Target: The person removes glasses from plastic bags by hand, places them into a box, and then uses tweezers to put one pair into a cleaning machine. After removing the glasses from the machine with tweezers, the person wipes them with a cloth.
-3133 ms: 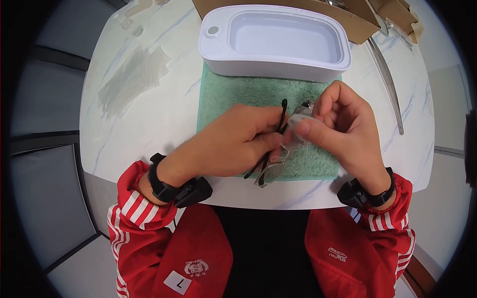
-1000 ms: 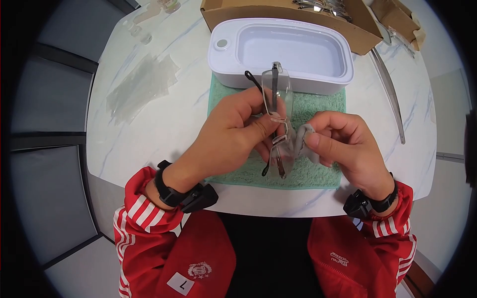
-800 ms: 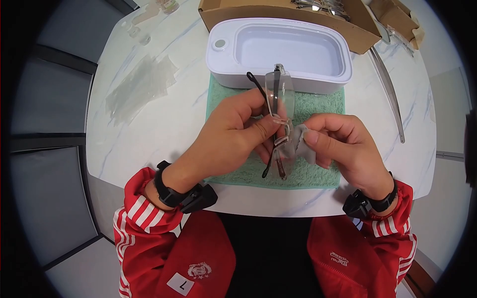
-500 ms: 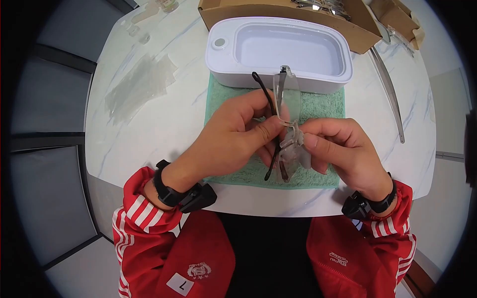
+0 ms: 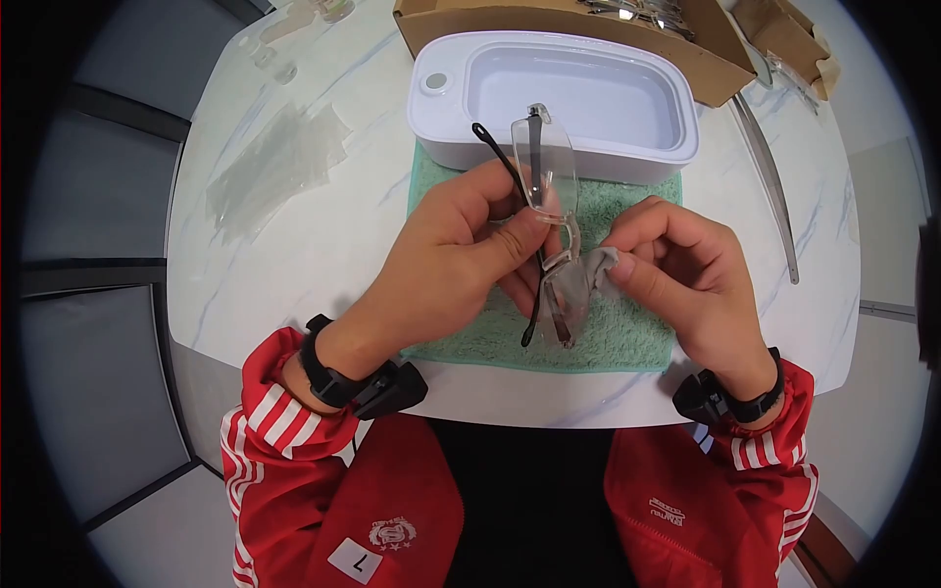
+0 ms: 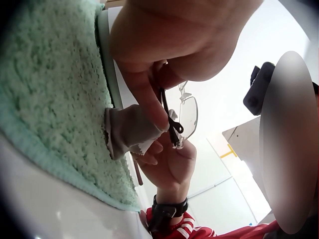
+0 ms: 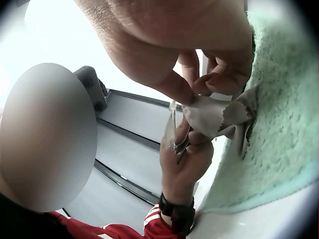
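Clear-lensed glasses (image 5: 555, 167) with dark temples stand on end over the green towel (image 5: 627, 338). The left hand (image 5: 456, 245) pinches them near the bridge, thumb in front. Between the thumb and fingers of the right hand (image 5: 691, 279) is a grey cloth (image 5: 599, 272), close beside the lower lens; whether it touches the lens cannot be told in the head view. The right wrist view shows the cloth (image 7: 207, 115) hanging in folds from the right hand's fingertips. In the left wrist view the cloth (image 6: 130, 130) lies by the left hand's fingers.
A white basin-like device (image 5: 446, 132) stands behind the hands on the towel's far part. Beyond it is a cardboard box (image 5: 725, 73) with several glasses. Clear plastic bags (image 5: 274, 171) lie at left, small bottles (image 5: 270, 59) at upper left, and a long metal strip (image 5: 769, 181) at right.
The glasses, earlier low between the hands, now stand upright. Since half a second ago the right hand and cloth have moved off the bridge, and the glasses have shifted slightly up and left.
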`<state>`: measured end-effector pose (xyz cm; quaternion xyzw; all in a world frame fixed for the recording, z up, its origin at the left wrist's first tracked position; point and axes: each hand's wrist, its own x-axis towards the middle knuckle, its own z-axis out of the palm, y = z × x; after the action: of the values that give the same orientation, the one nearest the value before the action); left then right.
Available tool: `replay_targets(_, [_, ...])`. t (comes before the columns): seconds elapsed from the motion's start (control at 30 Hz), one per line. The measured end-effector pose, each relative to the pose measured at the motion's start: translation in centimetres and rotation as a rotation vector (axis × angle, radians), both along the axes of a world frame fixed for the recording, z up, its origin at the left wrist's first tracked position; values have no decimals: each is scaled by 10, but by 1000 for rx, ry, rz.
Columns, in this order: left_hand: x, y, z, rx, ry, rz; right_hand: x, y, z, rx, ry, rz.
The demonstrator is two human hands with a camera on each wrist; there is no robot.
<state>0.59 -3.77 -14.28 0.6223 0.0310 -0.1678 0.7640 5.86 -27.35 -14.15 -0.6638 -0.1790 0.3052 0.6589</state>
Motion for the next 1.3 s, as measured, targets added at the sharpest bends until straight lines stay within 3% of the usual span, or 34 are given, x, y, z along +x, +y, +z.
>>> replay_targets(0.23, [0, 0, 2, -3, -1, 18, -2, 7, 3, 126, 34, -130])
replay_targets(0.43, [0, 0, 1, -3, -16, 27, 2, -1, 4, 32, 66, 6])
replay_targets(0.57, [-1, 1, -2, 4, -18, 31, 1, 0, 4, 98, 109, -3])
replay_targets(0.77, [-2, 1, 0, 54, 16, -4, 0, 0, 13, 89, 364, 118])
replay_targets(0.93, [-4, -4, 0, 152, 10, 21, -4, 4, 13, 303, 685, 128])
replay_targets(1.3, [-4, -1, 0, 10, 9, 37, -1, 0, 12, 200, 598, 194])
